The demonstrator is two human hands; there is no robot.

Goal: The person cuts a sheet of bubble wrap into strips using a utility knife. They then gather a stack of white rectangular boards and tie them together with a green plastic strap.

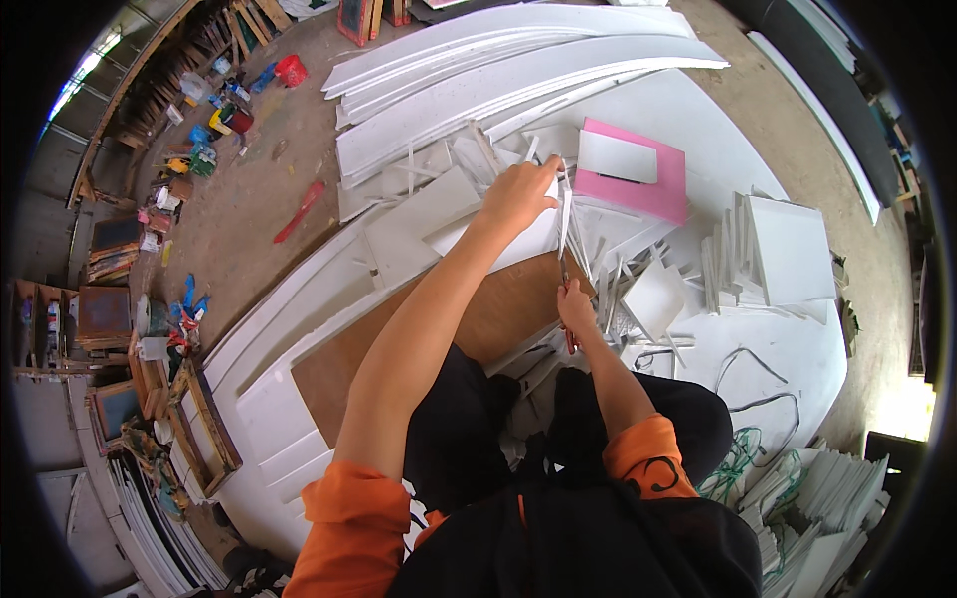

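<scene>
My left hand (518, 202) is closed on the upper edge of a white sheet piece (535, 237), above a brown board (488, 314). Close by on its right, my right hand (574, 306) grips a slim cutting tool (571, 342) with a reddish handle. A narrow pale length runs up from it beside the sheet; blade and white strip are hard to tell apart there. White offcuts (655, 299) lie in a loose heap just right of my right hand. Beyond it rests a pink panel (666, 189) with a white rectangle on it.
Long white sheets (518, 85) are stacked at the far side. White square panels (788, 249) lean together at the right. Dark cord (763, 401) curls on the white surface. Paint tubs, a red bucket (291, 71) and wooden frames (204, 429) line the floor to the left.
</scene>
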